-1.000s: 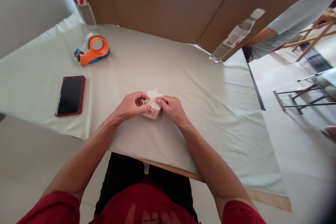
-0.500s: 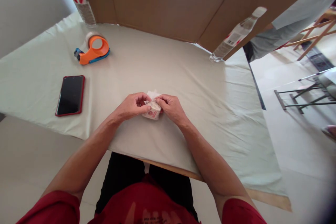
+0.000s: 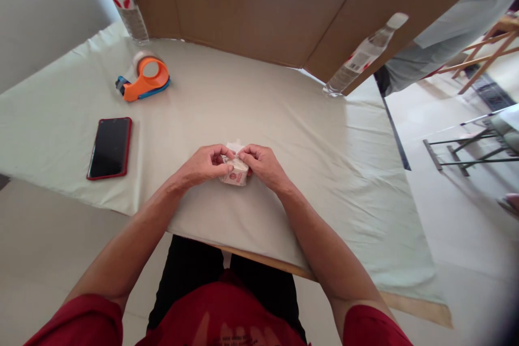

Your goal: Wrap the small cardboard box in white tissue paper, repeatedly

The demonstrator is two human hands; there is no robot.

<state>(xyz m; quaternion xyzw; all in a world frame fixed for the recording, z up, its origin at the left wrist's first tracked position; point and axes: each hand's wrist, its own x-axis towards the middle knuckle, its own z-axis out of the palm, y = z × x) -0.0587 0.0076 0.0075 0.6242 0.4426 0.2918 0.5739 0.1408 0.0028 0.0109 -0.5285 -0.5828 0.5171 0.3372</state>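
Note:
Near the front edge of the cloth-covered table, a small whitish packet (image 3: 235,176) with red print sits between my hands. From the left, my left hand (image 3: 206,164) grips it, thumb on its upper face and fingers curled. My right hand (image 3: 263,164) pinches the packet's upper right part with thumb and forefinger. A thin, pale flap of wrapping sticks up behind the fingertips. The fingers hide part of the packet's sides.
A phone (image 3: 109,148) in a red case and an orange tape dispenser (image 3: 148,81) lie at the left. Two water bottles (image 3: 126,6) (image 3: 360,59) stand by a cardboard panel (image 3: 251,5) at the back. A person in grey (image 3: 450,38) is beyond the right corner.

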